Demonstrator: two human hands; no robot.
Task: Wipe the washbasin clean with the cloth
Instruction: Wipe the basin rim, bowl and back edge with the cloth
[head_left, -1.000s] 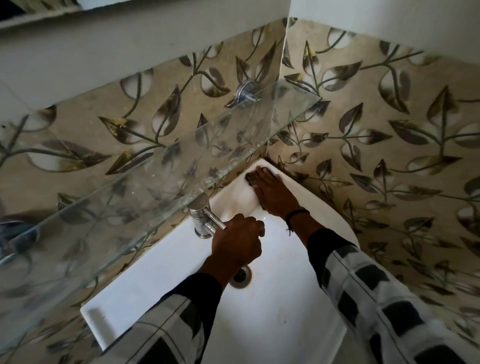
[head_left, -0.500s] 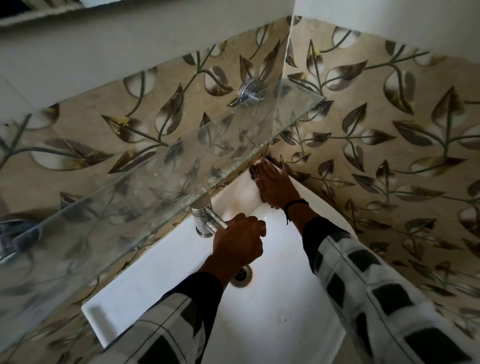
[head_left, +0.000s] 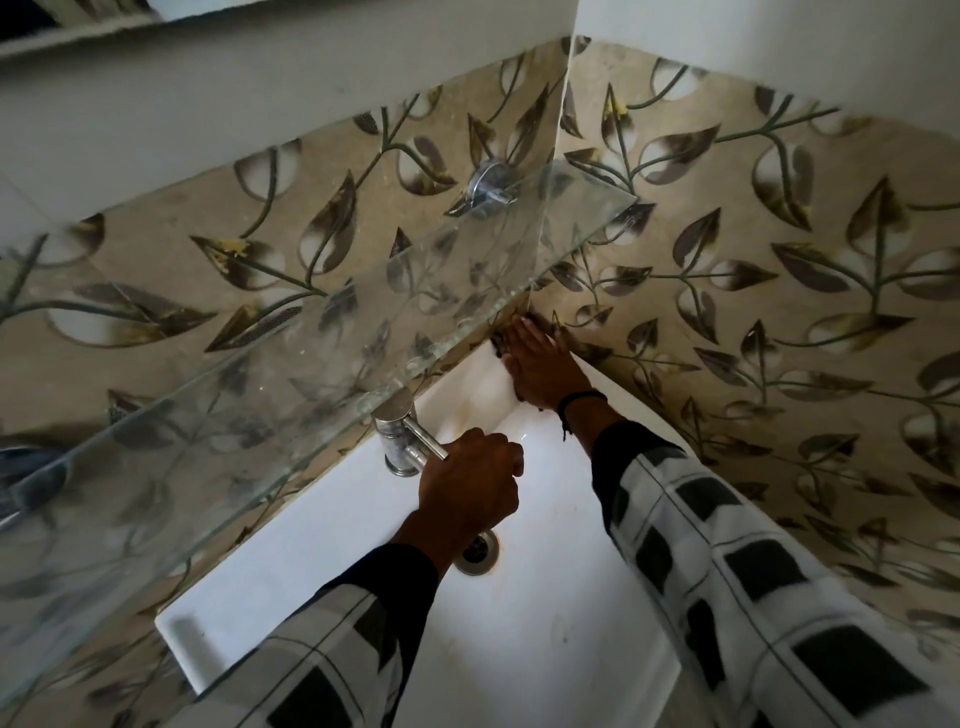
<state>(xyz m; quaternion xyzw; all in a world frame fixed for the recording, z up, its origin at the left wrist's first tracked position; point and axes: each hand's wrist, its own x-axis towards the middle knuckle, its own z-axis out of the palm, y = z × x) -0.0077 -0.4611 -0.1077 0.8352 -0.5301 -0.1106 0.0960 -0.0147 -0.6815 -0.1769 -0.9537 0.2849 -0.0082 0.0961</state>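
Nearest the camera, a checked left sleeve (head_left: 332, 649) and right sleeve (head_left: 727, 571) are reaching in over the white basin (head_left: 291, 561), one passing on each side of the tap (head_left: 396, 441). The drain (head_left: 480, 556) is sitting in the basin floor on the near side of the tap, and the left wrist is partly covering it.

Just in front of the tap, the left hand (head_left: 467, 488) is gripping the metal rod (head_left: 428, 441) that is sticking out of the tap. Its fingers are curling tightly round the rod in a fist.

Beyond the tap and to its right, the right hand (head_left: 540, 366) is lying flat on the basin's far corner. Its fingers are stretching out straight and close together, pressing the cloth (head_left: 500, 344) down where the basin is meeting the two walls. The cloth is showing only as a dark crumpled edge at the fingertips and a scrap under the heel of the hand; the palm is hiding the rest. A dark wristband (head_left: 582, 400) is circling the right wrist. A brownish stain (head_left: 462, 415) is running down the basin wall between the tap and the right hand.

Above the tap, a glass shelf (head_left: 260, 364) is running along the wall and overhanging the tap's top. A chrome bracket (head_left: 488, 182) is holding it higher up, beyond the tap. Leaf-patterned tiles (head_left: 779, 312) are covering both walls behind the tap.
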